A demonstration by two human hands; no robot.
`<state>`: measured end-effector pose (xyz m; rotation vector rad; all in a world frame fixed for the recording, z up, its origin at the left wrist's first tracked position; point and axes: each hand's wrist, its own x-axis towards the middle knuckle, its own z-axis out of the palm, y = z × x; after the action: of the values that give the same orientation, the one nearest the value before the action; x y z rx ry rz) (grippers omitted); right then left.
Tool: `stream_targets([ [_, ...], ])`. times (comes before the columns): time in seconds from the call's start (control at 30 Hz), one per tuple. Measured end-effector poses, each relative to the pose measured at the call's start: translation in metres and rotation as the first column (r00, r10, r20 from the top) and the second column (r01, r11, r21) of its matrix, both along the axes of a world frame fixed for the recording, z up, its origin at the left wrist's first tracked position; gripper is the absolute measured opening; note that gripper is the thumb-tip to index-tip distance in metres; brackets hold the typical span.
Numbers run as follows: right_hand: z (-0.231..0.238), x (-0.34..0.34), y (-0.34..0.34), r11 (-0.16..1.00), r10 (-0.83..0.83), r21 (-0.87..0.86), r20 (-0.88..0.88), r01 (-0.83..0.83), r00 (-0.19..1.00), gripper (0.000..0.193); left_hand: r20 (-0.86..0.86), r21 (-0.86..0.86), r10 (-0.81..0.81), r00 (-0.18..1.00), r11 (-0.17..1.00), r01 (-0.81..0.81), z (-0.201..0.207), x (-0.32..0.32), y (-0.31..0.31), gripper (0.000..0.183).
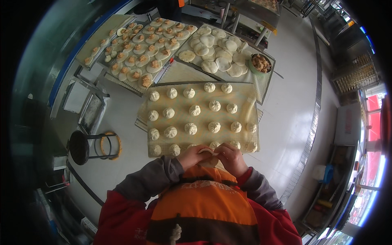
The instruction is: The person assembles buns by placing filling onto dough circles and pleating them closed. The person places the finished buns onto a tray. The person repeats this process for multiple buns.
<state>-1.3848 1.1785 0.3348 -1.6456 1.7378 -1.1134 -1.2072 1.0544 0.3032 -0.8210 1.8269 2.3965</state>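
Close to my body, both hands meet at the near edge of a cloth-lined tray [181, 120]. My left hand [192, 157] curls round one side of a round dough wrapper [207, 150]. The fingers of my right hand [231, 159] pinch its rim on the other side. What lies inside the wrapper is hidden by its raised edge and my fingers. Several rows of pleated white buns [214, 127] stand on the tray just beyond my hands. The nearest row is partly covered by my fingers.
Beyond the tray, flat dough wrappers [223, 64] lie in a loose pile beside a green bowl [254, 69] of meat filling. Far left, another tray bears wrappers topped with filling [152, 50]. A dark round stool [79, 148] is at the left; metal equipment lines the right.
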Motion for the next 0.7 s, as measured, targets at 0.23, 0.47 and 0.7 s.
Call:
stream_targets([
  [0.23,0.007,0.002,-0.010,0.985,0.155,0.080,-0.040,-0.151,0.987,0.016,0.057,-0.238,-0.190,0.980,0.951,0.198,-0.006,0.002,-0.003,0.030],
  [0.47,0.008,0.005,-0.019,0.974,0.030,0.215,0.153,-0.063,0.988,0.015,-0.265,-0.207,-0.120,0.957,0.976,0.065,-0.023,-0.004,-0.007,0.044],
  [0.7,0.003,0.005,-0.022,0.975,0.093,0.200,0.032,-0.097,0.995,0.016,-0.165,-0.091,0.109,0.980,0.988,-0.125,0.003,0.017,0.003,0.034],
])
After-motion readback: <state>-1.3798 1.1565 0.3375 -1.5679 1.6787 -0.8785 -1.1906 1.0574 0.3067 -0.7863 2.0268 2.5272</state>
